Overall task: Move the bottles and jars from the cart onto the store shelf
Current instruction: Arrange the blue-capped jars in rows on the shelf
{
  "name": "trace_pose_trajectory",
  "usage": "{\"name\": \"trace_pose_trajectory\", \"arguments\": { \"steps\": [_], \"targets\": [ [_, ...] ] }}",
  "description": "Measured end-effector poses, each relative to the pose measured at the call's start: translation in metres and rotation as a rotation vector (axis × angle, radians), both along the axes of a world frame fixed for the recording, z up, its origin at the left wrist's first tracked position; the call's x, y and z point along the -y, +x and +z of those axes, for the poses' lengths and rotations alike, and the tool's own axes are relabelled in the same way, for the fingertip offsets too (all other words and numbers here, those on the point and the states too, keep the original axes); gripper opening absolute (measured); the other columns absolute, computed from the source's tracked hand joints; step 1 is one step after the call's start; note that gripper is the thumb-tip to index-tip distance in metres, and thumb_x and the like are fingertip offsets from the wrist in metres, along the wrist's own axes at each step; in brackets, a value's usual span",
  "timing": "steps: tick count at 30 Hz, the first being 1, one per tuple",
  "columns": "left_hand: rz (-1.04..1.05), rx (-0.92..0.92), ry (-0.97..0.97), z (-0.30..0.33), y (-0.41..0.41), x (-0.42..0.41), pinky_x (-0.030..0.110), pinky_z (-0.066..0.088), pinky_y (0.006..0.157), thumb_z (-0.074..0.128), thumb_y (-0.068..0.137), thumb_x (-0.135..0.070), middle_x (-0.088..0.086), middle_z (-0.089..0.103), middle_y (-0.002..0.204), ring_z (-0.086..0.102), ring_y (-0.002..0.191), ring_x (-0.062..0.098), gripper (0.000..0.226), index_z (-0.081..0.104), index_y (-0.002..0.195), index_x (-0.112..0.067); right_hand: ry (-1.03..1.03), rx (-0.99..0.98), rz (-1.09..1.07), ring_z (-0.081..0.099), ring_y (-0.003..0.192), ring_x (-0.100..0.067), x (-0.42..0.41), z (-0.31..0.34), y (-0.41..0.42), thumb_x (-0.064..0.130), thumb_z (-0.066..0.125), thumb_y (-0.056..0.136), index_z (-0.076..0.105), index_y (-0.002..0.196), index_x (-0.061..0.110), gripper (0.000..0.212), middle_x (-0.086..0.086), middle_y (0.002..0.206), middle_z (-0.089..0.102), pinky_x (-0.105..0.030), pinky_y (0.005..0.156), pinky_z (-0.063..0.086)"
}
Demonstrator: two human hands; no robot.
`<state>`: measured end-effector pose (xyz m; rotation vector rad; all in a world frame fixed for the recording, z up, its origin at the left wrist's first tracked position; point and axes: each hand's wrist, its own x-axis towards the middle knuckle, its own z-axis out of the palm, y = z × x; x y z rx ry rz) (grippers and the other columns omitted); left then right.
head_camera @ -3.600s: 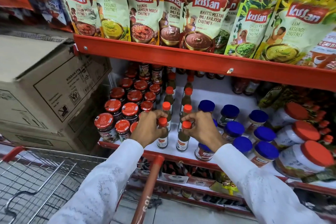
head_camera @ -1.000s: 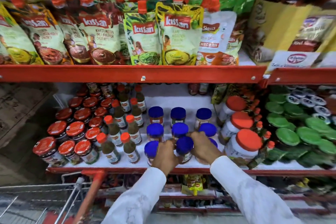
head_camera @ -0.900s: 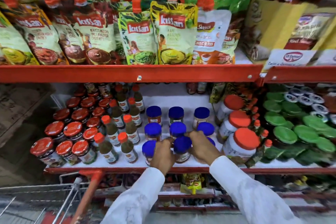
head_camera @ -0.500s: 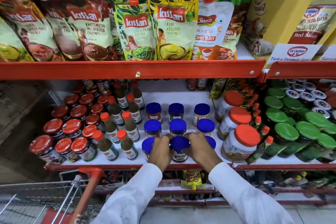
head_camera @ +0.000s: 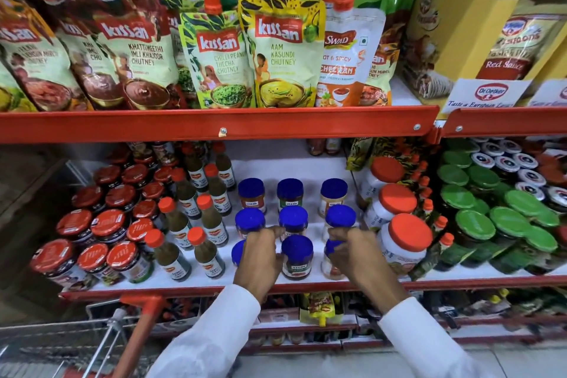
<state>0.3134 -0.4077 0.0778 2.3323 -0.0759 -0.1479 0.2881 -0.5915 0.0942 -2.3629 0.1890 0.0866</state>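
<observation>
Front-left jar (half hand-hidden)

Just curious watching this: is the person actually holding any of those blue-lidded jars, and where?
Each hand rests on a front-row jar: left hand on the left one, right hand over another's lid. Firm grip cannot be told.

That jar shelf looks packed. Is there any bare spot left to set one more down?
Yes: bare white shelf lies behind the blue-lidded jars, toward the back wall. Narrow strips run between their columns. The red-lidded jars on the left and the green-lidded jars on the right are tightly crowded.
</observation>
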Motion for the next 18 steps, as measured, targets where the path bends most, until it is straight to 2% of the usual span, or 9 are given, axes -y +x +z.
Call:
{"name": "trace_pose_trajectory", "arguments": {
  "steps": [2,4,7,9,11,13,16,18],
  "targets": [
    [0.012,0.055,-0.014,0.004,0.001,0.01,0.041,0.061,0.078,0.064,0.078,0.009,0.004,0.069,0.085,0.069,0.083,0.023,0.042,0.069,0.112,-0.015,-0.053,0.057,-0.058,0.071,0.081,-0.027,0.019,0.004,-0.005,-0.005,0.064,0.073,0.073,0.104,0.014,0.037,-0.014,0.097,0.075,-0.042,0.082,0.059],
    [-0.024,0.057,-0.004,0.005,0.003,0.026,0.037,0.061,0.079,0.07,0.079,0.0,0.006,0.075,0.089,0.071,0.079,0.019,0.033,0.07,0.108,-0.017,-0.076,0.078,-0.094,0.071,0.082,-0.024,0.033,0.007,-0.007,-0.004,0.069,0.072,0.068,0.117,0.011,0.048,-0.011,0.11,0.074,-0.039,0.081,0.059],
    [-0.149,0.041,0.064,0.006,0.001,0.055,0.029,0.054,0.086,0.075,0.08,-0.008,0.006,0.069,0.115,0.068,0.097,0.022,0.047,0.062,0.124,-0.014,-0.103,0.036,-0.086,0.069,0.1,-0.031,0.044,0.003,-0.007,0.0,0.076,0.071,0.062,0.125,0.006,0.056,-0.015,0.123,0.069,-0.042,0.086,0.057],
    [-0.214,0.009,0.13,0.008,0.001,0.068,0.037,0.056,0.081,0.074,0.079,-0.004,0.009,0.064,0.122,0.065,0.101,0.029,0.051,0.058,0.127,-0.011,-0.102,-0.026,-0.061,0.065,0.111,-0.03,0.046,-0.003,-0.007,0.003,0.077,0.073,0.056,0.13,0.004,0.061,-0.014,0.131,0.063,-0.041,0.091,0.055],
    [-0.233,-0.039,0.167,0.009,0.002,0.077,0.042,0.061,0.067,0.07,0.078,0.001,0.012,0.064,0.116,0.065,0.086,0.031,0.046,0.058,0.121,-0.01,-0.053,-0.056,-0.041,0.065,0.11,-0.029,0.048,-0.008,-0.009,0.002,0.076,0.073,0.057,0.13,0.005,0.061,-0.012,0.131,0.064,-0.036,0.087,0.054],
    [-0.243,-0.061,0.214,0.009,0.005,0.084,0.042,0.061,0.062,0.067,0.078,0.003,0.012,0.066,0.109,0.063,0.075,0.028,0.039,0.059,0.113,-0.011,0.008,-0.053,-0.024,0.067,0.106,-0.025,0.051,-0.011,-0.008,-0.002,0.074,0.072,0.063,0.123,0.008,0.053,-0.009,0.123,0.069,-0.028,0.079,0.05],
    [-0.255,-0.08,0.224,0.007,0.007,0.088,0.034,0.055,0.051,0.067,0.078,0.003,0.013,0.07,0.103,0.057,0.057,0.019,0.031,0.063,0.106,-0.01,0.096,-0.058,-0.031,0.068,0.096,-0.016,0.053,-0.012,-0.006,-0.006,0.07,0.07,0.07,0.112,0.011,0.046,-0.007,0.114,0.073,-0.022,0.074,0.045],
    [-0.245,-0.101,0.196,0.005,0.008,0.091,0.026,0.045,0.044,0.068,0.077,0.005,0.012,0.07,0.104,0.054,0.05,0.012,0.034,0.064,0.107,-0.011,0.128,-0.067,-0.025,0.065,0.088,-0.013,0.056,-0.011,-0.005,-0.007,0.071,0.069,0.071,0.112,0.01,0.047,-0.007,0.113,0.074,-0.022,0.072,0.045]
  ]
}}
